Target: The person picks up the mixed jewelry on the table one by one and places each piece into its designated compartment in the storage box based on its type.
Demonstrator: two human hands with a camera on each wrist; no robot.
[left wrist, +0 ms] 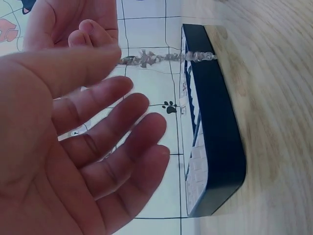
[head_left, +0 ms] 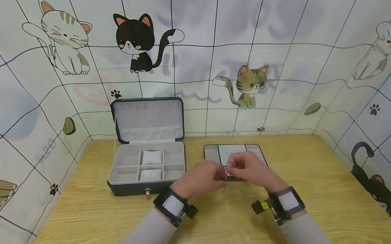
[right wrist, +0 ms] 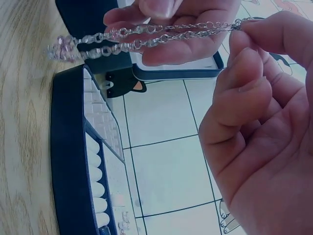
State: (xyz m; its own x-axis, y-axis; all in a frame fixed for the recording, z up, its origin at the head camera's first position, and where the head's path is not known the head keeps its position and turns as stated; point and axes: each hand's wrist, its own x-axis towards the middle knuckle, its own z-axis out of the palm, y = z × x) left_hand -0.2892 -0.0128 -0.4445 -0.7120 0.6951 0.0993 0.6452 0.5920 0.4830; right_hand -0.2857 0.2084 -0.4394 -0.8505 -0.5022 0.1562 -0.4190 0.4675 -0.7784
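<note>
Both hands meet above the table's middle. A thin silver bracelet (head_left: pixel 226 175) of small clear beads (right wrist: pixel 73 46) and chain links hangs doubled between them. My right hand (right wrist: pixel 238 30) pinches one end of the chain between thumb and forefinger. My left hand (head_left: pixel 214 177) holds the bracelet (left wrist: pixel 166 57) at the thumb, its other fingers (left wrist: pixel 142 122) loosely spread below. Just beyond the hands lies a flat dark tray (head_left: pixel 211 151) with pale padded rows (right wrist: pixel 95 171).
An open dark jewellery box (head_left: pixel 129 186) with grey compartments and two small cushions stands at the back left, its lid (head_left: pixel 149 118) upright. Cat-print walls (head_left: pixel 285 62) close in the wooden table (head_left: pixel 83 231) on three sides.
</note>
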